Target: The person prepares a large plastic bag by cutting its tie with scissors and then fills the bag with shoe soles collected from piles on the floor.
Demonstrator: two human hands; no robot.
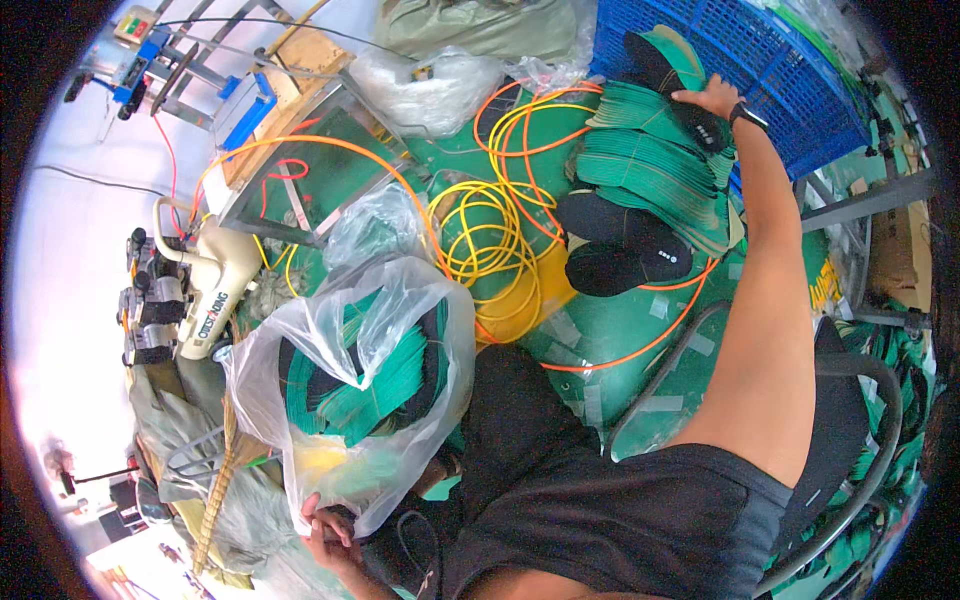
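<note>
A long stack of shoe insoles [650, 145], green underneath and black on top, lies at the upper right beside a blue crate. My right hand [712, 98] reaches to the far end of this stack, its fingers curled round a few insoles there. At the lower left, a clear plastic bag [455, 335] gapes open and holds more green and black insoles [375, 395]. My left hand [332, 532] is at the bag's near rim, with bent fingers pinching the film. Part of that hand is in shadow.
Yellow and orange hoses [490, 235] lie coiled on the green floor between bag and stack. The blue crate [800, 100] stands at the far right. A metal-framed wooden bench [300, 80] and a cream-coloured machine [215, 270] are on the left. A curved chair arm [885, 400] is at my right.
</note>
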